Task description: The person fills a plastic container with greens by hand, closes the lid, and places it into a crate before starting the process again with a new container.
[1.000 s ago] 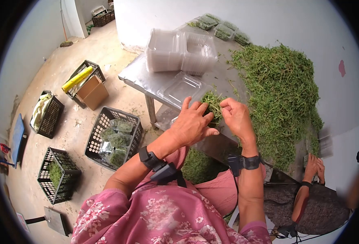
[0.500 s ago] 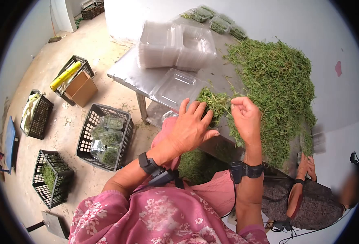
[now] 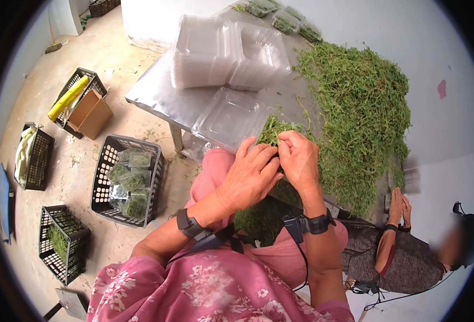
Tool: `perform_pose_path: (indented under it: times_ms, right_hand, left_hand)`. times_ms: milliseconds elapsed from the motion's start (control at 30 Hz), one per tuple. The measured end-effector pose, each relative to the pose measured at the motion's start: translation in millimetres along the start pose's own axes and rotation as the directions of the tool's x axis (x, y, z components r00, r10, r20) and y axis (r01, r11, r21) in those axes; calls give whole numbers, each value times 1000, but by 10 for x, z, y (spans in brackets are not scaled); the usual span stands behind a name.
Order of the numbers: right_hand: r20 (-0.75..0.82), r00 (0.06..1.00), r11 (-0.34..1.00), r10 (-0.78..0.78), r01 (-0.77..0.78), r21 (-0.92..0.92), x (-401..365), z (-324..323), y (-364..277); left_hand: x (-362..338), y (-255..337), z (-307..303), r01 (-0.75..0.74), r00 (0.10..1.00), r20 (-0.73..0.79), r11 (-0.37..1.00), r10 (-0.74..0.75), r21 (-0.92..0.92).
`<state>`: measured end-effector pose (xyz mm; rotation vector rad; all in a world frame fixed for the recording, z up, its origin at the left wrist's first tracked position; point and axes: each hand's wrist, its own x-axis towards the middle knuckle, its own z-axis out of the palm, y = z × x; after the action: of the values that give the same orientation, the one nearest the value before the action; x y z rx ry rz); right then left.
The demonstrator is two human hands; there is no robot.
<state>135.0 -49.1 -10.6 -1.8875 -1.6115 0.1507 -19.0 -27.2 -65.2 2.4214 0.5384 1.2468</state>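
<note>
My left hand (image 3: 252, 174) lies over the near edge of a small heap of leafy green sprigs (image 3: 273, 127), fingers stretched and a little apart. My right hand (image 3: 299, 160) is pinched closed right beside its fingertips, on a thin green sprig mostly hidden by the fingers. The heap lies at the right of an open clear plastic clamshell box (image 3: 229, 119); the hands hide the part of the box under it. To the right spreads a large pile of the same greens (image 3: 357, 126).
Stacked clear boxes (image 3: 215, 56) stand on the metal table (image 3: 151, 88). Filled boxes (image 3: 285, 21) sit at its far end. On the floor at left are black crates, one with packed boxes (image 3: 132, 180). A co-worker's hands (image 3: 398, 209) are at the right edge.
My right hand has moved left, from the edge of the large pile to beside my left hand. My left hand's fingers have drawn closer together. The whole view has shifted slightly.
</note>
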Motion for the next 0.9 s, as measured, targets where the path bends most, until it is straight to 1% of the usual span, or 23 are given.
perform_pose_path:
  times_ms: [33, 133, 233, 333, 467, 600, 700, 800, 900]
  right_hand:
    - [8, 1000, 1000, 11, -11, 0, 13, -4, -25]
    - [3, 1000, 997, -14, 14, -72, 11, 32, -59]
    - [18, 996, 988, -89, 91, -125, 47, 53, -40]
    - [90, 991, 980, -101, 114, -161, 104, 41, -1]
    - [145, 986, 991, -84, 97, -89, 101, -22, -26]
    - [205, 977, 995, -61, 76, -64, 70, -78, -21]
    - [301, 952, 993, 49, -14, -117, 136, -114, -44]
    - [386, 896, 975, 219, -211, -62, 200, -147, -88]
    - [379, 897, 972, 227, -231, -35, 212, -113, -22]
  left_hand:
    - [-5, -21, -3, -17, 1000, -17, 1000, 16, -7]
    - [62, -48, -95, 19, 997, -69, 1000, -17, 24]
    - [140, -104, -138, 82, 997, -22, 995, -81, 62]
    - [141, -151, -123, 56, 998, -6, 995, -56, 79]
    - [136, -154, -130, 48, 998, 24, 995, -50, 85]
    - [149, -148, -178, 22, 994, 108, 997, -30, 73]
    - [128, -146, -203, 18, 989, 142, 998, -27, 67]
    - [140, -136, -259, 17, 982, 185, 997, -30, 72]
    - [115, -167, -240, -6, 975, 220, 992, -22, 126]
